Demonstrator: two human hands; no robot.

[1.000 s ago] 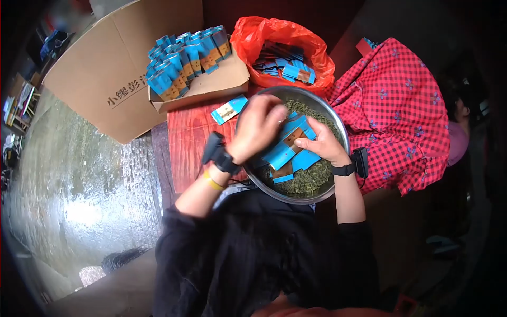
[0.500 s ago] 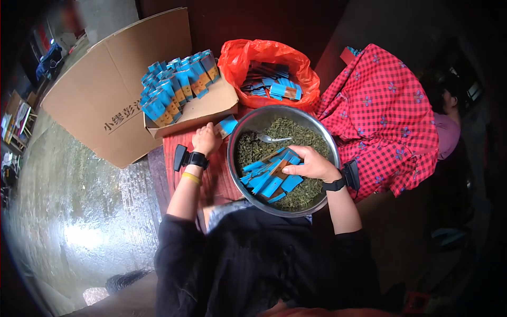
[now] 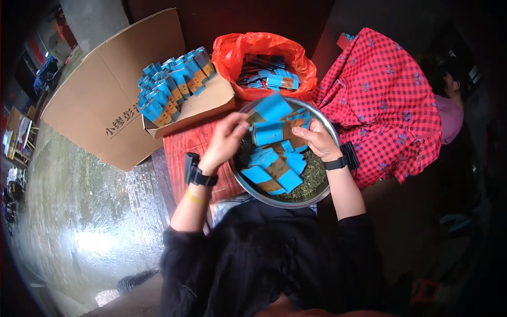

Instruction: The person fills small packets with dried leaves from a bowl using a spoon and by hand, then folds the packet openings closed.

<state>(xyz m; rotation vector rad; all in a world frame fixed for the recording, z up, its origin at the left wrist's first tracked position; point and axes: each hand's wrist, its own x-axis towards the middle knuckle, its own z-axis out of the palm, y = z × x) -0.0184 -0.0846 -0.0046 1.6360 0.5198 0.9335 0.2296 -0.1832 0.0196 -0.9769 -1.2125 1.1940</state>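
Observation:
A metal bowl (image 3: 248, 191) of dried green leaves (image 3: 312, 182) stands before me. Several blue and brown packets (image 3: 277, 171) lie on the leaves. Over the bowl's right side, my right hand (image 3: 320, 140) pinches more blue packets (image 3: 269, 133) between thumb and fingers. My left hand (image 3: 228, 138) is at the bowl's left rim, fingers curled; whether it holds the upper blue packet (image 3: 273, 107) cannot be made out.
A cardboard box (image 3: 203, 105) with upright blue packets stands at the back left. Behind the bowl is a red plastic bag (image 3: 227, 55) of packets. Red checked cloth (image 3: 385, 105) lies at the right, with a person (image 3: 450, 116) beyond it.
My left hand has moved from the loose packet on the red table to the bowl's rim, and that packet is gone from there. My right hand has lifted some packets; others lie spread below.

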